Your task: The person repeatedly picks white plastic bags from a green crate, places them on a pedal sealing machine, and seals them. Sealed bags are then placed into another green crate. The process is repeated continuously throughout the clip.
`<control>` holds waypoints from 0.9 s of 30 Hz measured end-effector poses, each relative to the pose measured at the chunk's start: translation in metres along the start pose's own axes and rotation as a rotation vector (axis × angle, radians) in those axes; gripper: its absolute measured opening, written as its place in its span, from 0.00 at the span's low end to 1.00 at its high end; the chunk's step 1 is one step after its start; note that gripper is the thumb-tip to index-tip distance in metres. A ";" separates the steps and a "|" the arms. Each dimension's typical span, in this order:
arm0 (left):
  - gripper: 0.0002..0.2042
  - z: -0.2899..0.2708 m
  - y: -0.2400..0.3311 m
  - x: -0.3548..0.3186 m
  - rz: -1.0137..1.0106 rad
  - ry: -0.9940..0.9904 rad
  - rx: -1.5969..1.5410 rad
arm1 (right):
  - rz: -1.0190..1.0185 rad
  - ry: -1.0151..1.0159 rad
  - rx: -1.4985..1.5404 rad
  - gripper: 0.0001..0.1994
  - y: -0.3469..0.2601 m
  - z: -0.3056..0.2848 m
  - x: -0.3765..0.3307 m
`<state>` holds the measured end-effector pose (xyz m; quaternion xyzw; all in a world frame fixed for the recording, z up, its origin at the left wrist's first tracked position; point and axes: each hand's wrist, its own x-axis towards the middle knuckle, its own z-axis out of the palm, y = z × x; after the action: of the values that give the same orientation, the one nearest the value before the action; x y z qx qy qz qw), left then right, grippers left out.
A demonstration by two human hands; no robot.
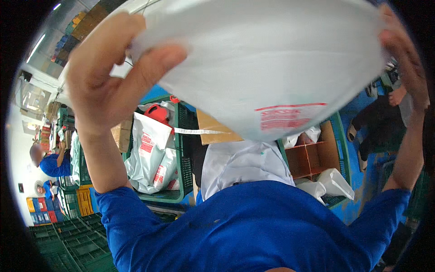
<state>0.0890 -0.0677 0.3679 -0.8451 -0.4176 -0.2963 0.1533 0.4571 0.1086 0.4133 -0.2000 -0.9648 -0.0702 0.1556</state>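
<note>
A large white plastic bag [272,59] with red print near its lower edge is held up high before me, spread between both hands. My left hand [106,81] grips its left edge, thumb lying across the front. At the opposite edge my right hand [405,59] has hold of the bag, its fingers partly out of sight and blurred. Below the bag, white cloth or plastic [244,165] covers my lap. A brown cardboard piece [213,129] shows behind the bag's lower left edge, with a white printed strip [199,131] across it.
To my left, a green crate [185,158] holds white bags [149,152] and a red plastic object [157,113]. The right crate [343,149] contains a divided carton [301,161] and white bags. People in blue [54,164] are at far left; a person in dark trousers [380,120] is at right.
</note>
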 end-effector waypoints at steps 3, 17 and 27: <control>0.17 0.009 -0.006 -0.023 -0.119 0.046 0.021 | -0.271 0.146 0.097 0.10 -0.002 0.069 0.030; 0.07 0.061 -0.047 -0.079 -0.677 0.110 -0.496 | 0.170 0.442 0.873 0.34 -0.025 0.203 0.051; 0.15 0.160 -0.016 -0.121 -1.041 0.501 -0.896 | 0.544 0.274 1.300 0.17 -0.043 0.281 0.039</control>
<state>0.0783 -0.0514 0.1670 -0.4255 -0.5565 -0.6576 -0.2772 0.3295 0.1388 0.1586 -0.2897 -0.6990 0.5355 0.3751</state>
